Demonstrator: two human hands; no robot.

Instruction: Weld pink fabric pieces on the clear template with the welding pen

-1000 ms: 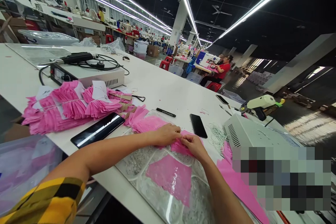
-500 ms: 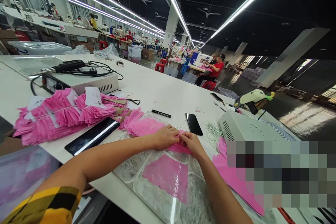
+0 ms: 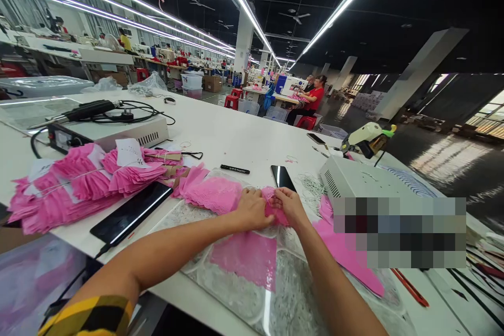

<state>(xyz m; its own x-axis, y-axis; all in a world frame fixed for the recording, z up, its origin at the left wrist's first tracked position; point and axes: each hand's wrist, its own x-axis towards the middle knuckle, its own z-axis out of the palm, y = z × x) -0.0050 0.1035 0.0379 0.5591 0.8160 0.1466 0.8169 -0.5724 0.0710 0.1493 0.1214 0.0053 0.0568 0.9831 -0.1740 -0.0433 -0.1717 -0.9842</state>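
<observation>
A pink lace fabric piece (image 3: pixel 214 194) lies bunched across a clear-topped marbled board (image 3: pixel 293 289). My left hand (image 3: pixel 252 209) rests palm down on the fabric, its thumb stretched apart from the fingers; its fingertips are partly hidden. Just to the right, my right hand (image 3: pixel 289 206) pinches the lace edge between thumb and fingers, lifting it slightly. Nearer me, a flat pink lace panel (image 3: pixel 248 257) lies on the board below both hands.
Tied stacks of pink pieces (image 3: pixel 84 178) and a large dark phone (image 3: pixel 132 212) lie left. A controller box (image 3: pixel 153 134) with a cabled hand tool stands behind them. Ahead are a marker (image 3: pixel 235 169) and a smaller phone (image 3: pixel 282 177). At right sits a grey box (image 3: pixel 366 181).
My left thumb has spread away from the fingers, and the hands have moved slightly apart. My right hand has raised the lace edge. The whole view has shifted a little.
</observation>
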